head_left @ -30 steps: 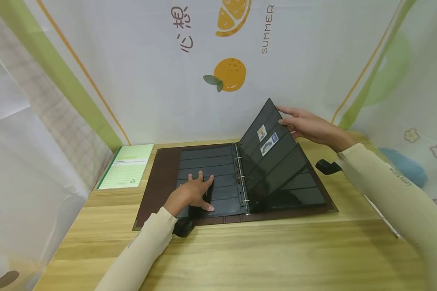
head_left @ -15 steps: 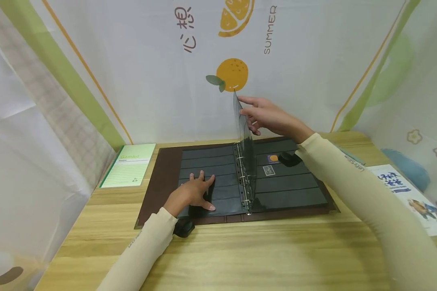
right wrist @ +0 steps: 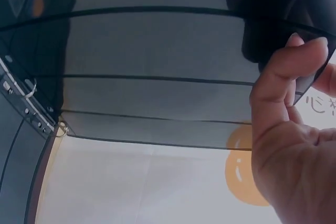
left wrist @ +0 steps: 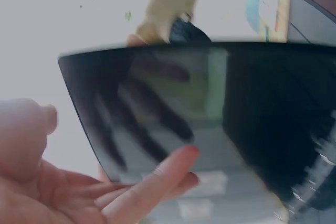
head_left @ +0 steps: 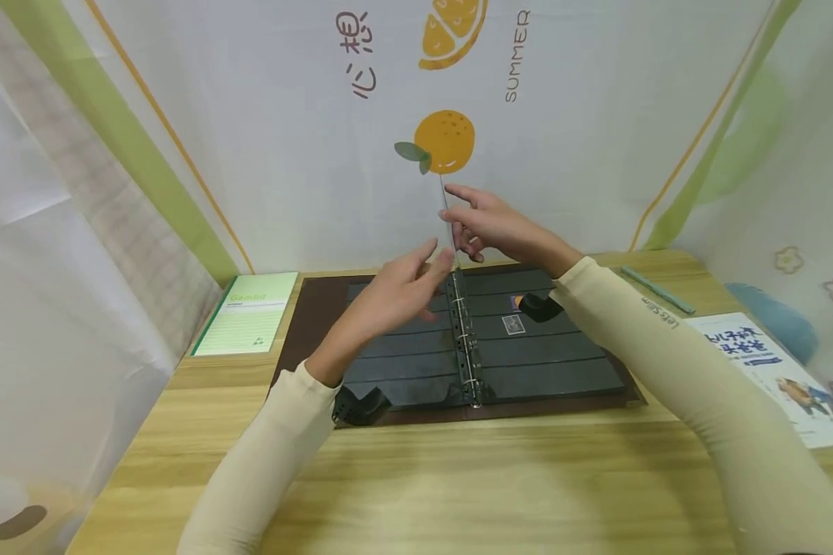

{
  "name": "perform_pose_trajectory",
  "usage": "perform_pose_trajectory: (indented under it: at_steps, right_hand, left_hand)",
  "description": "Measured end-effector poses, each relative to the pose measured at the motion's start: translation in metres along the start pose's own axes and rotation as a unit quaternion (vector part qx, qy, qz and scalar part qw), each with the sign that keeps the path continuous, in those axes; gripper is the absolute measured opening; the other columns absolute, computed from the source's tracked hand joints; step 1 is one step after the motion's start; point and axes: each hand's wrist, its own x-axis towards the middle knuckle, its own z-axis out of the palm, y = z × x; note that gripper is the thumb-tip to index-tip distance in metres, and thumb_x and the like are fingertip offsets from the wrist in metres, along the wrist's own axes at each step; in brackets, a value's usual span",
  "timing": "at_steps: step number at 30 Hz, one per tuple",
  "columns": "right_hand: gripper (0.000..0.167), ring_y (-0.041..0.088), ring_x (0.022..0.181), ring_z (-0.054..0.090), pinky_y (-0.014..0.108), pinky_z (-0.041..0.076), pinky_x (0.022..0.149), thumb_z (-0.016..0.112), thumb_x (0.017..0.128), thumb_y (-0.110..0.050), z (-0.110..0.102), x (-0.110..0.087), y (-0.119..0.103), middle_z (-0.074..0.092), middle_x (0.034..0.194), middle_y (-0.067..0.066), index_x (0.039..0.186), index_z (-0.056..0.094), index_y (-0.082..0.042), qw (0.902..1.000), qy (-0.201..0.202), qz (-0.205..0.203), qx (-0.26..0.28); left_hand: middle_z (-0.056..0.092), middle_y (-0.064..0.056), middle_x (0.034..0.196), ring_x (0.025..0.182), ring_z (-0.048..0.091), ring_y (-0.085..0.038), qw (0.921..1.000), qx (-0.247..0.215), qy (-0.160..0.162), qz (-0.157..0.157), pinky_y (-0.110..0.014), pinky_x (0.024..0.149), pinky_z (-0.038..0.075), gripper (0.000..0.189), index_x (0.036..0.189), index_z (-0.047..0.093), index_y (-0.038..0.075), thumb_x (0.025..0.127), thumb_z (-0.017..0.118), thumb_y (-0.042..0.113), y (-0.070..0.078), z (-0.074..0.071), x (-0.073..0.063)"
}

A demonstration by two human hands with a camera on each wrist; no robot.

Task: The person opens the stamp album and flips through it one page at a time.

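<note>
An open stamp album (head_left: 555,378) with black pocket pages lies on the wooden table, its metal rings (head_left: 467,339) down the middle. One page (right wrist: 157,45) stands upright from the rings, almost edge-on in the head view. My right hand (head_left: 496,223) pinches its outer edge near the top. On the left, my left hand (head_left: 403,293) is raised above the album with fingers extended, fingertips right at the page in the left wrist view. A grey stamp (head_left: 514,324) and a purple-orange stamp (head_left: 516,302), partly hidden by the right wrist camera, sit on the right-hand page.
A pale green notebook (head_left: 246,312) lies left of the album. To the right are a white booklet (head_left: 777,378) with blue characters and a thin green stick-like thing (head_left: 658,290). A printed curtain (head_left: 284,154) hangs close behind the table.
My right hand has swung the page from the right side up to vertical. My left hand has lifted off the left page and come up to the raised one.
</note>
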Motion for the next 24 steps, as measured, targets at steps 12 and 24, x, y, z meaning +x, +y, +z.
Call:
perform_pose_trajectory:
  at_steps: [12, 24]
  right_hand:
    - [0.077, 0.027, 0.071, 0.068, 0.041, 0.059, 0.065, 0.048, 0.106, -0.043, -0.021, -0.015, 0.034, 0.073, 0.087, 0.014, 0.164, 0.007, -0.013, 0.9842, -0.008, 0.011, -0.176]
    - [0.106, 0.062, 0.146, 0.016, 0.070, 0.026, 0.115, 0.067, 0.092, -0.055, -0.061, -0.077, 0.144, 0.009, 0.160, 0.041, 0.157, 0.016, 0.011, 0.8587, -0.158, 0.167, -0.458]
  left_hand:
    - [0.067, -0.018, 0.131, 0.051, 0.049, -0.016, 0.9973, 0.042, 0.026, -0.054, -0.028, 0.053, 0.041, 0.081, 0.164, 0.005, 0.015, 0.100, 0.055, 0.016, 0.020, -0.008, -0.002]
    - [0.062, -0.005, 0.075, 0.041, 0.026, -0.010, 0.9933, 0.049, 0.064, -0.083, -0.026, 0.047, 0.032, 0.074, 0.163, 0.015, 0.015, 0.099, 0.052, 0.011, -0.018, -0.036, -0.026]
